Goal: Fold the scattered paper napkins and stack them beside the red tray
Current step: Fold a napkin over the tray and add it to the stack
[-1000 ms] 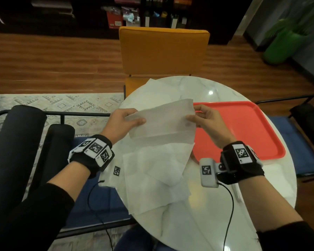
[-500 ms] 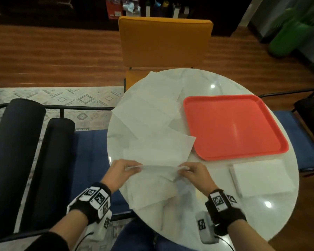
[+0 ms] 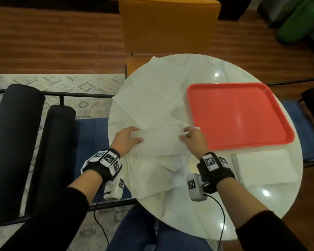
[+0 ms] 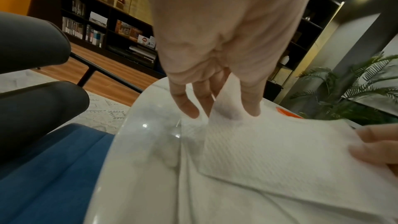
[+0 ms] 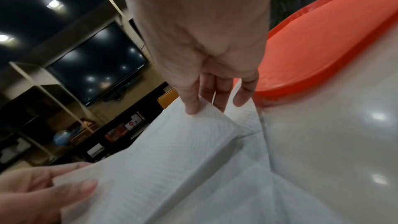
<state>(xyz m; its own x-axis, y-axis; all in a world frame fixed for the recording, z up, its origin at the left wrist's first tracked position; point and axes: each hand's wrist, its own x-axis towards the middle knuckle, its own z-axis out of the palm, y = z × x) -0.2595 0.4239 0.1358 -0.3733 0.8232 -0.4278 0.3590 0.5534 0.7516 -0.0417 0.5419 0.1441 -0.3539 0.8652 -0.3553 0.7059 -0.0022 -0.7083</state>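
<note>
A white paper napkin, folded into a strip, is held flat over other loose napkins on the round marble table. My left hand pinches its left end between thumb and fingers. My right hand pinches its right end the same way. The red tray lies just right of my right hand. A stack of folded napkins sits on the table in front of the tray, near my right wrist.
An orange chair stands at the table's far side. Dark padded rolls and a blue seat cushion lie to the left. A green object is at the far right on the wooden floor.
Both hands brought the napkin down from chest height to the table, then moved it away from me toward the tray's left front corner, still holding both ends.
</note>
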